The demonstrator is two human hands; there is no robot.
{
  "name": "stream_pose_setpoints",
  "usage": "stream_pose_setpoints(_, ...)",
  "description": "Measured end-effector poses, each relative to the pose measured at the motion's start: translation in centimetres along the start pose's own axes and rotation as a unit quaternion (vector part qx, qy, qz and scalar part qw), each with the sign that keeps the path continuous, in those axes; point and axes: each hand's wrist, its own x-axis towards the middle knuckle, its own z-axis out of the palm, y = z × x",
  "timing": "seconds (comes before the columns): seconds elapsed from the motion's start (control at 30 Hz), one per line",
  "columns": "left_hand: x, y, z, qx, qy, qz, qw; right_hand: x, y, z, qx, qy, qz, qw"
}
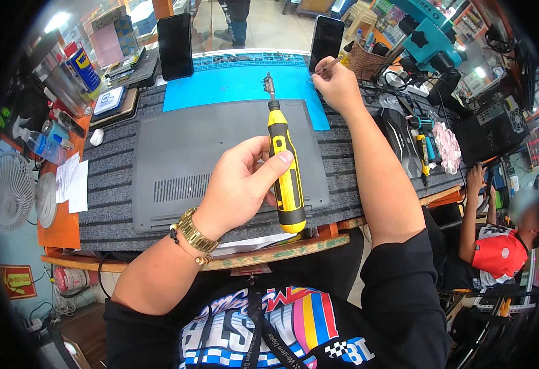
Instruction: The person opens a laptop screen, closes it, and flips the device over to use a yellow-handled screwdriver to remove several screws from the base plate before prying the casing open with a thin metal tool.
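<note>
My left hand (245, 181) is wrapped round a yellow and black cordless screwdriver (288, 178), its shaft pointing away from me. Small dark metal pieces, perhaps screws, cluster at the tip. Below it lies a dark grey laptop (220, 147), bottom side up, its vent slots toward me. Past the laptop's far edge, my right hand (338, 85) is closed in a pinch over the right end of a blue work mat (220, 89). A thin strip shows at its fingers, too small to name. A dark phone (326, 40) stands just behind that hand.
Another phone (175, 46) stands at the far left, near a spray can (82, 67). At right are a graphics card (398, 141), hand tools (423, 154) and a teal microscope stand (429, 43). A small fan (11, 189) is at left. Another person (497, 246) sits at right.
</note>
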Motion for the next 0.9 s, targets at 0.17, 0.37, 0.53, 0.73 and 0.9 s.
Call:
stream_pose_setpoints(0.17,0.1,0.0,0.0,0.007,0.001,0.002,1.0,0.0,0.7,-1.1,0.023,0.029,0.012,0.999)
stream_pose_setpoints(0.37,0.0,-0.4,-0.2,-0.007,0.002,0.003,1.0,-2.5,-5.5,-9.0,-0.021,-0.113,0.186,0.976)
stream_pose_setpoints(0.53,-0.2,-0.3,0.1,0.018,-0.018,0.004,1.0,-7.1,-7.6,-11.3,-0.185,-0.355,0.219,0.89)
stream_pose_setpoints(0.73,-0.1,0.0,0.5,0.029,-0.037,0.0,0.999,-11.5,-7.1,-11.9,-0.329,-0.287,0.186,0.88)
stream_pose_setpoints(0.9,-0.5,-0.6,0.7,0.02,-0.027,-0.006,0.999,-16.2,-14.4,-11.0,0.009,-0.21,0.171,0.963)
